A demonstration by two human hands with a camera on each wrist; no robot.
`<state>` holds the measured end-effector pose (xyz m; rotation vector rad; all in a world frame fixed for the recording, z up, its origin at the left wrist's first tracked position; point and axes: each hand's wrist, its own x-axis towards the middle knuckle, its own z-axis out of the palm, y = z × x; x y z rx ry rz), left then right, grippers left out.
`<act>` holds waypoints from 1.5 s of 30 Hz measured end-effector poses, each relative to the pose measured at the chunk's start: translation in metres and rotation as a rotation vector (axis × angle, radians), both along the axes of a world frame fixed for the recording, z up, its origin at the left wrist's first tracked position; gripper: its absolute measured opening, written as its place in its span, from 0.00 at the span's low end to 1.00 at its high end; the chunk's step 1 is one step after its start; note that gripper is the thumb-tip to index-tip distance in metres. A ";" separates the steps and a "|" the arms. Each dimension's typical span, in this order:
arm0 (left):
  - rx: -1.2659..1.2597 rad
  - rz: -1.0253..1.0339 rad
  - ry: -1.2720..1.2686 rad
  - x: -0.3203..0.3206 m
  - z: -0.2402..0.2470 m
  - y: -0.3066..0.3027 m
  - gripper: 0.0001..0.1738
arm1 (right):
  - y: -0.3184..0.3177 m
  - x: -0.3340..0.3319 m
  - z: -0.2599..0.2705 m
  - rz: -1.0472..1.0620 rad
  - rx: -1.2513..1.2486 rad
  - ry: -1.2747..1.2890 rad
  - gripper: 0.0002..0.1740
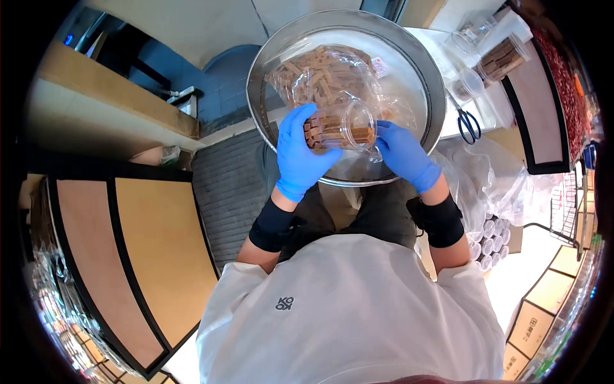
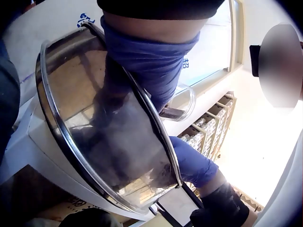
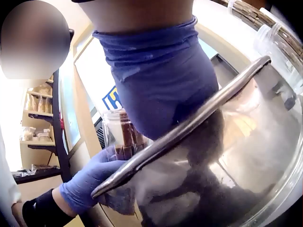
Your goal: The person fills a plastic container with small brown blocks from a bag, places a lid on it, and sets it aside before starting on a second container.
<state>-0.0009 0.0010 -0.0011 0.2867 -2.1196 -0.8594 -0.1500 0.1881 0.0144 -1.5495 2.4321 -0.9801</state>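
My left hand point(image 1: 299, 150), in a blue glove, grips a clear plastic jar point(image 1: 358, 115) around its side. The jar lies tilted over the basin with its mouth to the right, and brown stick-shaped pieces point(image 1: 329, 130) are packed lengthwise inside. At the mouth are the fingertips of my gloved right hand point(image 1: 406, 155); I cannot tell whether they pinch a piece. Beneath both hands, a clear bag point(image 1: 329, 73) of loose brown pieces lies in the round metal basin point(image 1: 432, 96). In the right wrist view the basin's rim hides the right fingertips.
On the white surface at the right stand a filled jar point(image 1: 505, 59), clear containers point(image 1: 469, 83) and dark-handled scissors point(image 1: 469, 126). Stacked lidded containers point(image 1: 491, 243) sit lower right beside clear plastic sheeting point(image 1: 470, 176). Another person point(image 2: 284, 71) shows in the wrist views.
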 end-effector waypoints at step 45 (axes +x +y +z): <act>0.237 -0.036 -0.012 -0.003 -0.008 0.002 0.49 | -0.008 0.064 0.040 0.302 0.071 -0.175 0.06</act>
